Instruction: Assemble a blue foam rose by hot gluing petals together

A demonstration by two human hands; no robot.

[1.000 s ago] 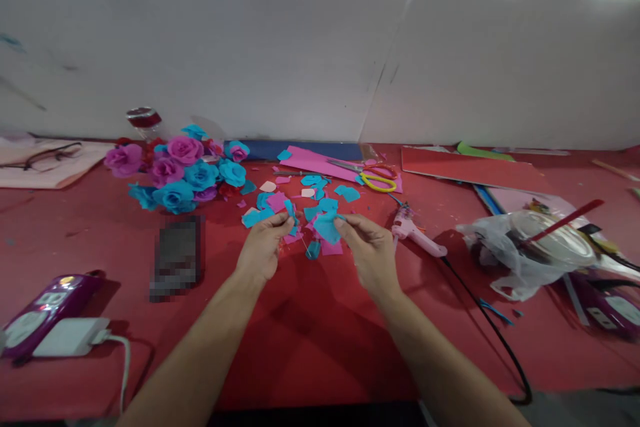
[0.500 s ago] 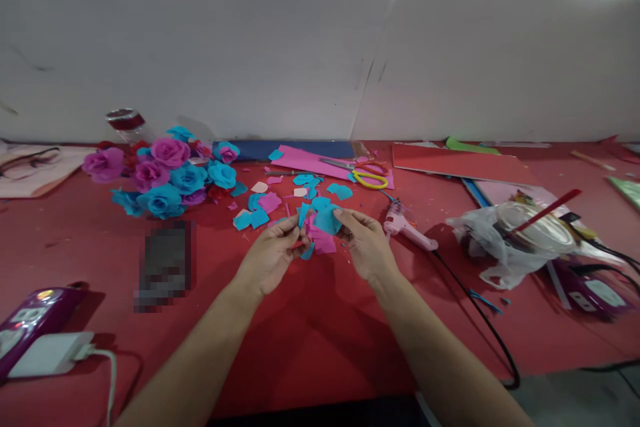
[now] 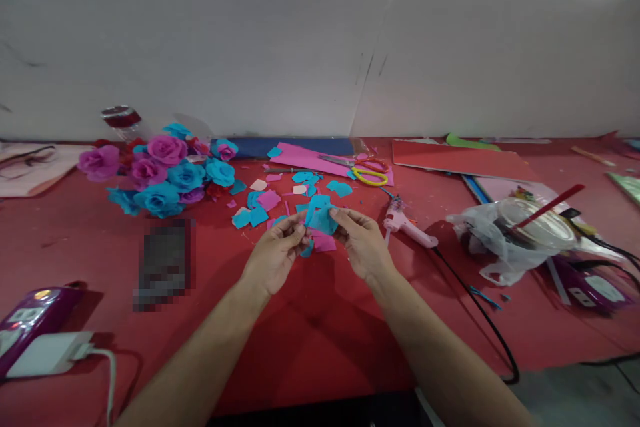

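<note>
Both my hands meet over the red table [image 3: 310, 340], just in front of a scatter of blue and pink paper petals [image 3: 270, 200]. My left hand [image 3: 275, 255] is closed in a pinch on a small blue paper piece with a thin stem. My right hand [image 3: 361, 240] pinches a larger blue paper petal [image 3: 321, 219] and holds it against the left hand's piece. A pink petal [image 3: 324, 243] lies under my fingers.
A bunch of blue and purple paper roses [image 3: 160, 173] lies at the left. Yellow-handled scissors [image 3: 367, 173] rest on pink paper behind. A pink glue gun [image 3: 407, 227] with black cord lies right of my hand, then a plastic-bagged cup [image 3: 525, 237]. Power strips [image 3: 30, 320] sit at both edges.
My hands have drawn closer together, bringing the blue petal against the piece in my left hand. The view has shifted slightly to the right.
</note>
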